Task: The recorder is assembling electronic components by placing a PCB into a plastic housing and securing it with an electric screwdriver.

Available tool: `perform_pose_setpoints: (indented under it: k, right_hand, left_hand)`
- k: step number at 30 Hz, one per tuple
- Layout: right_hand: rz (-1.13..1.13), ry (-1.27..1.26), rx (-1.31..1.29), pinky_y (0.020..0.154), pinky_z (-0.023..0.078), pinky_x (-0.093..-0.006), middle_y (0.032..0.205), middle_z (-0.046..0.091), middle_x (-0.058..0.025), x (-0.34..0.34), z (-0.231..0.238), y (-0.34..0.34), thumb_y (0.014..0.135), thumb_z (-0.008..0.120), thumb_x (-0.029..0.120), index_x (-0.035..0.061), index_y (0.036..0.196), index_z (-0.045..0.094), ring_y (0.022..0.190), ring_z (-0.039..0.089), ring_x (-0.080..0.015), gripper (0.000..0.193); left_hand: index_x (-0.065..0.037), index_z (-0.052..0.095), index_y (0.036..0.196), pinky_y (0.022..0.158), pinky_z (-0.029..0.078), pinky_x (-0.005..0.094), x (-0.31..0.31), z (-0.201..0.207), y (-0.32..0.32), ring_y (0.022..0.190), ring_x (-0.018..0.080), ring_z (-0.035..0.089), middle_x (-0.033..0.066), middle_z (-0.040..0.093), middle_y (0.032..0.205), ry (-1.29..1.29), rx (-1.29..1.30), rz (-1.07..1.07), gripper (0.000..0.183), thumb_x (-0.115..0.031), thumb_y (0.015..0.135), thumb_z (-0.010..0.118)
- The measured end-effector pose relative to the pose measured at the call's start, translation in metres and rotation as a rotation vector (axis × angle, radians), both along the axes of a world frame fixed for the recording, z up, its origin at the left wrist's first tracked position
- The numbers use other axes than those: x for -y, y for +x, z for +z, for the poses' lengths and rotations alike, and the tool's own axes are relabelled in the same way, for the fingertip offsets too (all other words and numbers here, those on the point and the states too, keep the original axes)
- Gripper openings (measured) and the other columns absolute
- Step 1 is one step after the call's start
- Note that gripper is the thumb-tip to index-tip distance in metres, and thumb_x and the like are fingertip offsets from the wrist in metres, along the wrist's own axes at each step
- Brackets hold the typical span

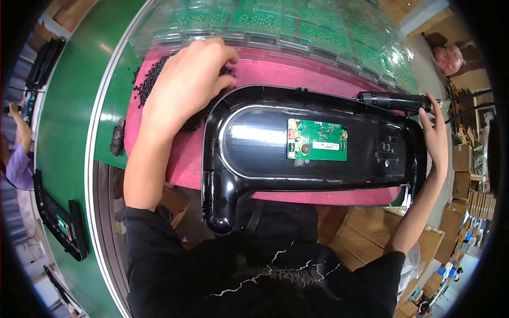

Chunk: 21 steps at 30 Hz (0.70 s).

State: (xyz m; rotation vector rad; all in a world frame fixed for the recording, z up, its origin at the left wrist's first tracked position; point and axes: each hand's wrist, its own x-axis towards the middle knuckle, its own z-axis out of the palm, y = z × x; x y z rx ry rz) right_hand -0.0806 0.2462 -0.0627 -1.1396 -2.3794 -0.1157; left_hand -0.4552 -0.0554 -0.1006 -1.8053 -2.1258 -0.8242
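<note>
A long black plastic housing (265,183) lies open side up in front of me, with a green circuit board (323,151) set in its middle. At its far left, my left hand (193,74) hovers over a heap of tiny black parts (151,77) that look like screws. The fingers are bent and a gap shows between thumb and forefinger, with nothing visible in it. My right hand (436,132) grips the rear end of a black electric screwdriver (395,100), which lies level along the housing's far right edge. Its tip is not distinguishable.
Pink matting (297,71) covers the work surface. Clear plastic trays (265,24) with green circuit boards stand along the back. A small dark block (117,139) sits left of the mat. Another housing (61,230) rests on the green bench (63,132) at left, near another person's arm (24,130).
</note>
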Motion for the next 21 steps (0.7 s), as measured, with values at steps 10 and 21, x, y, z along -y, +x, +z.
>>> perform_pose_setpoints:
  k: [10, 21]
  right_hand:
    - [0.643, -0.301, -1.089, 0.104, 0.041, -0.0355, 0.126, 0.053, -0.0223, 0.049, 0.002, -0.107, 0.087, 0.067, -0.002, -0.0063, 0.134, 0.022, 0.115, 0.057, -0.0262, 0.065]
    - [0.692, -1.172, -1.101, 0.080, 0.050, -0.0311, 0.092, 0.063, -0.0073, 0.070, 0.009, -0.125, 0.089, 0.067, 0.018, -0.0026, 0.119, 0.053, 0.085, 0.062, -0.0174, 0.038]
  left_hand:
    - [0.001, 0.069, 0.089, 0.078, 0.050, 0.0411, -0.011, 0.001, -0.009, 0.087, 0.0334, 0.065, 0.0166, 0.067, 0.090, -0.345, 0.103, 0.111, 0.016, -0.002, 0.073, 0.069]
    - [0.007, 0.058, 0.087, 0.074, 0.046, 0.0432, -0.019, -0.001, 0.000, 0.083, 0.0400, 0.061, 0.0227, 0.063, 0.084, -0.128, 0.125, 0.037, 0.011, -0.003, 0.084, 0.061]
